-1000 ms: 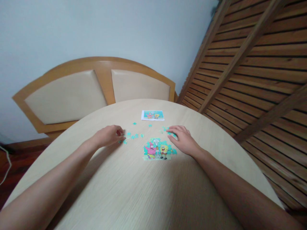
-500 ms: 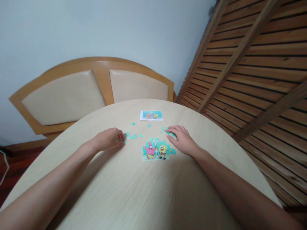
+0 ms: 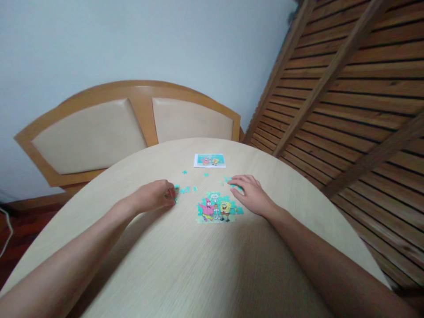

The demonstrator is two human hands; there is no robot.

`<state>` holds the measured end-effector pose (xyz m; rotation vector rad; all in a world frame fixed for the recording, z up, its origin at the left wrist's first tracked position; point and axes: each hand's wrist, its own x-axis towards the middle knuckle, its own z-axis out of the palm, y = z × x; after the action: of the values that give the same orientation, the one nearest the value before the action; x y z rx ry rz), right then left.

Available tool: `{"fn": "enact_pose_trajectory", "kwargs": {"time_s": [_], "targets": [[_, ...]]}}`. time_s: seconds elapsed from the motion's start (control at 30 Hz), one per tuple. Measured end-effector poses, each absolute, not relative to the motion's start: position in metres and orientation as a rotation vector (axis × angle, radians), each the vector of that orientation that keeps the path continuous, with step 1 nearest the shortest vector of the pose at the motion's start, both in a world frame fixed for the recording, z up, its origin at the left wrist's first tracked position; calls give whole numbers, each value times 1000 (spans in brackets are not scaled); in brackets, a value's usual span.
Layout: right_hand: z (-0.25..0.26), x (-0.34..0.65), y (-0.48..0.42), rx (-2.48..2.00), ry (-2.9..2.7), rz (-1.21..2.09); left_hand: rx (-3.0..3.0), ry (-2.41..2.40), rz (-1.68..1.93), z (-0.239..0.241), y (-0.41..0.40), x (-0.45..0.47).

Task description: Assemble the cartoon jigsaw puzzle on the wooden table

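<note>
We see our left hand (image 3: 154,196) lying on the pale round surface (image 3: 198,269), knuckles up. Its fingers (image 3: 168,194) are curled in tight, and their tips meet a small teal piece (image 3: 175,194) at the near end of a short row of loose pieces (image 3: 187,189). The curl hides the piece's edge, so we cannot tell whether the fingers actually grip it or only press on it.

Our right hand (image 3: 251,195) rests flat on the other side, palm down. Its fingers (image 3: 237,180) are stretched out and slightly spread, holding nothing. The tips lie on a few more teal bits (image 3: 227,179) just beyond the top right corner of the half-built puzzle (image 3: 217,207).

That puzzle sits flat on the surface between our two hands, nearer the right one. It shows cartoon figures in pink and yellow on a teal ground, and its upper edge is ragged. Two single pieces (image 3: 184,172) lie farther out, apart from the row.

Beyond them, near the far rim, lies a small printed picture (image 3: 210,160) in the same colours. Behind the surface stands a wooden bench back (image 3: 142,110) with two cream pads against a pale wall. Brown wooden slats (image 3: 351,101) fill the right side.
</note>
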<state>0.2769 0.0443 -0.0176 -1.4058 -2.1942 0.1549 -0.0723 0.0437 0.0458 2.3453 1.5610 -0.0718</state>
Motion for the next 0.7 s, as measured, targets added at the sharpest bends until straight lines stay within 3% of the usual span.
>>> {"fn": "enact_pose_trajectory", "kwargs": {"time_s": [0.27, 0.7], "targets": [[-19, 276, 46, -1494, -2141, 130, 2331, 1661, 127, 41, 54, -80], [-17, 273, 44, -1646, -2075, 93, 2345, 1748, 153, 25, 59, -83]]}}
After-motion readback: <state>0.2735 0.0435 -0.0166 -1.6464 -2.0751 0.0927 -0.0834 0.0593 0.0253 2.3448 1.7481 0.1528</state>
